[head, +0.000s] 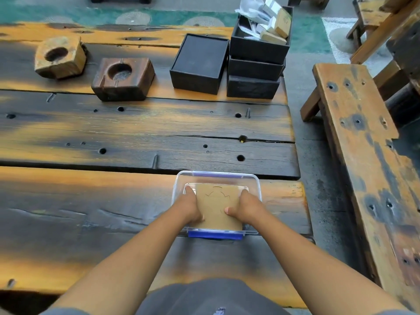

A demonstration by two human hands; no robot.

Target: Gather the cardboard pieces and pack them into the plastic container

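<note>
While the cardboard piece (217,206) lay flat inside the clear plastic container (256,187), I pressed on it from both sides: my left hand (190,206) lay open along its left edge, and my right hand (246,206) lay open along its right edge, thumb on top. That container sat on the near plank of the wooden bench (136,128), a blue latch (214,234) facing me. Well beyond it stood two wooden blocks (122,78) with round hollows, a black box (200,64), and stacked black trays (256,64) holding small packets
</note>
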